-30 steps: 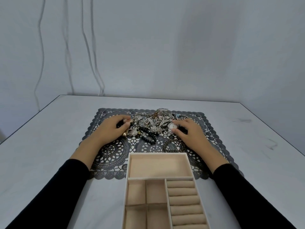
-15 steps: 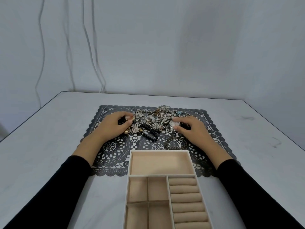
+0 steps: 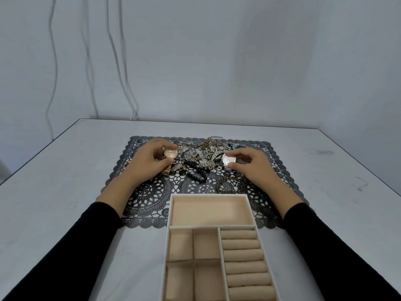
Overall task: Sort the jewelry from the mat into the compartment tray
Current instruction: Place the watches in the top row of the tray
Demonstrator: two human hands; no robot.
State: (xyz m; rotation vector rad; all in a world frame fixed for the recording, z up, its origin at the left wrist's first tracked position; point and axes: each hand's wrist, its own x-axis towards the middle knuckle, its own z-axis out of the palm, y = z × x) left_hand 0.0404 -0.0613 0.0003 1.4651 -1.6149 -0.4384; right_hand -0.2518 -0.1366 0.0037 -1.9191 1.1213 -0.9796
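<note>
A tangled pile of jewelry (image 3: 204,154) lies on the far half of a dark lace mat (image 3: 152,196). My left hand (image 3: 147,164) grips a rose-gold watch (image 3: 170,153) at the pile's left side, its gold band trailing down to the mat. My right hand (image 3: 253,168) pinches a silver watch (image 3: 227,160) at the pile's right side. A black bead bracelet (image 3: 196,175) and a dark bangle (image 3: 230,185) lie nearer me. The cream compartment tray (image 3: 170,211) sits in front, its large top section, small squares and ring rolls holding nothing.
The mat and tray rest on a white table (image 3: 65,192) against a grey wall. Thin cables (image 3: 121,61) hang down the wall behind the table's far left corner. The tray's far edge overlaps the mat's near border.
Both hands have closed on watches and tilted them up off the pile, faces now showing. The view has shifted slightly, with the tray lower in frame.
</note>
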